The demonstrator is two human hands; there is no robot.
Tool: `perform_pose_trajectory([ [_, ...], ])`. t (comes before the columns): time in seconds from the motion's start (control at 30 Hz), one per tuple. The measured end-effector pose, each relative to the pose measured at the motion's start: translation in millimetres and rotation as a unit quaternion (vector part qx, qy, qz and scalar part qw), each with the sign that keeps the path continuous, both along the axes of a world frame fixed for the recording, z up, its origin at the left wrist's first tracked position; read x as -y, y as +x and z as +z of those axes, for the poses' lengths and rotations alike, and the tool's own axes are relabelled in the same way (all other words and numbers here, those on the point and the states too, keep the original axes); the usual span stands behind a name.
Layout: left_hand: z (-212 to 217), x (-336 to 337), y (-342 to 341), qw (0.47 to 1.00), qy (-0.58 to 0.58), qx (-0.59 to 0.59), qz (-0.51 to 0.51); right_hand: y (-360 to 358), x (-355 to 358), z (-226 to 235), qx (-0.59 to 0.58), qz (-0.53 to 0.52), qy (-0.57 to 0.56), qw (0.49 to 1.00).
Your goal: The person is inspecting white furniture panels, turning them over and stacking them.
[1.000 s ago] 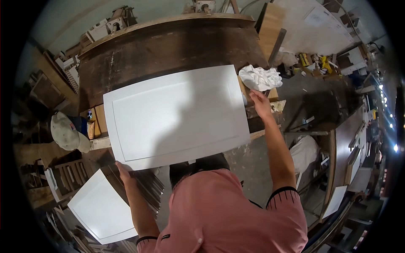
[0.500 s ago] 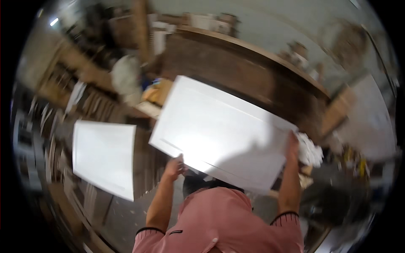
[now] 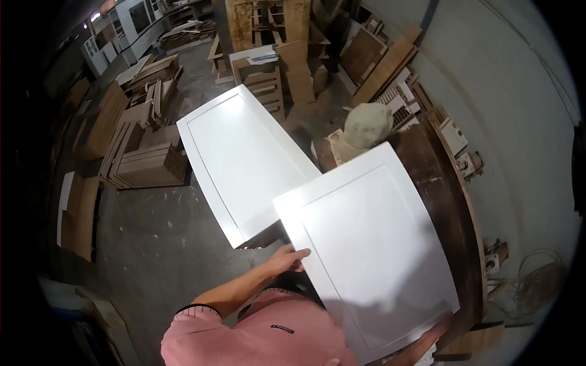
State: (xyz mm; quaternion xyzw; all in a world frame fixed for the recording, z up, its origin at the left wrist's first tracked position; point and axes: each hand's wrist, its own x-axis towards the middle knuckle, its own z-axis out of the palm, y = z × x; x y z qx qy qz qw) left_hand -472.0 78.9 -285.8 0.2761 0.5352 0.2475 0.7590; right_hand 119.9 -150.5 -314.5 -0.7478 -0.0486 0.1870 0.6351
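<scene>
A white cabinet door with a recessed centre panel lies across in front of me, held between both hands. My left hand is closed on its left edge, thumb on top and fingers beneath. At the near right edge my right hand grips it, slightly blurred and with its fingertips partly hidden. Beyond and to the left lies a second white cabinet door of the same kind, on a support mostly hidden under it. The far left corner of the held door overlaps that door's near right part in view; whether they touch I cannot tell.
A dark brown workbench runs along the wall on the right. A pale rounded bundle sits past the held door. Stacked wooden boards stand on the grey floor at left, and a slatted wooden frame stands behind the second door.
My view has swung left, toward the second door. The held door has turned with me and come closer to that door. Both hands have kept hold of it.
</scene>
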Motion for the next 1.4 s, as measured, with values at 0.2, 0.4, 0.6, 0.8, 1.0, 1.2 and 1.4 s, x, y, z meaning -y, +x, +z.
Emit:
perform_pose_trajectory([
  [0.2, -4.3, -6.9, -98.5, 0.986, -0.002, -0.042, 0.164, -89.2, -140.4, 71.4, 0.018, 0.150, 0.091, 0.984],
  [0.4, -21.4, -29.3, -178.5, 0.929, 0.040, 0.145, 0.339, -215.7, -288.8, 78.4, -0.103, 0.202, 0.028, 0.974],
  [0.6, -19.2, -62.0, -182.6, 0.824, 0.136, 0.126, 0.535, -337.9, -365.9, 45.0, -0.351, 0.348, 0.109, 0.863],
  [0.8, 10.8, -110.8, -254.8, 0.799, 0.215, 0.097, 0.553, -432.2, -384.0, 46.0, -0.282, 0.407, 0.029, 0.868],
  [1.0, 9.2, -146.5, -324.7, 0.818, 0.173, -0.052, 0.546, -482.9, -383.0, 86.2, -0.182, 0.532, 0.014, 0.827],
  [1.2, -67.5, -157.8, -349.4, 0.834, 0.243, -0.347, 0.354, -451.6, -400.3, 55.7, -0.023, 0.572, -0.114, 0.812],
  [1.4, -77.6, -127.1, -277.9, 0.821, 0.237, -0.371, 0.364, -385.4, -306.7, -39.7, 0.063, 0.546, -0.227, 0.804],
])
